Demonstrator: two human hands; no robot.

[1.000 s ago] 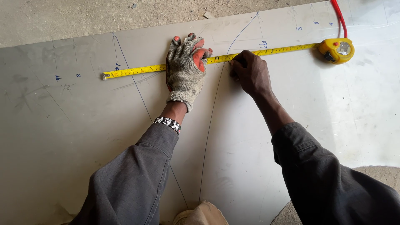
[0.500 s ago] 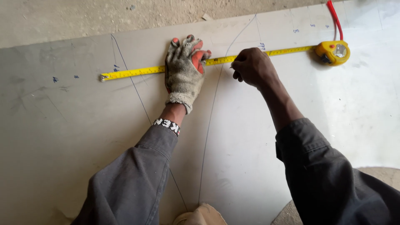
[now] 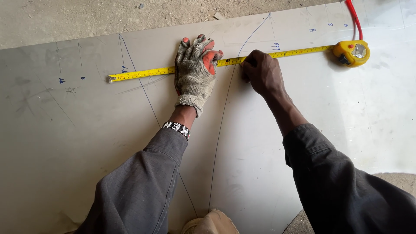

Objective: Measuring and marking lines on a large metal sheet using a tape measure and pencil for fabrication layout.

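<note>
Across the grey metal sheet [image 3: 78, 143] on the ground, a yellow tape measure blade [image 3: 141, 74] runs nearly level, its long axis left to right and rising slightly toward the right. Its hooked end lies free at the left, well clear of both hands, near some small blue pen marks.

Further right, the left hand [image 3: 195, 73], in a worn knitted glove with orange-red palm coating, lies flat on top of the blade. Its fingers are spread and extended away from the person, pressing the tape to the sheet rather than gripping it. A beaded black-and-white wristband [image 3: 176, 128] shows between glove and grey sleeve.

A thin curved blue line [image 3: 225, 108] drawn on the sheet passes between the two hands and crosses the tape there.

Just right of that line, the bare right hand [image 3: 262, 71] sits against the blade's near edge, fingers curled in tight. It may be pinching a pen or marker, but the knuckles hide whatever is inside, so I cannot tell.

At the far right the blade ends in its yellow case [image 3: 352, 53], resting on the sheet with a red strap [image 3: 354, 17] trailing away.
</note>
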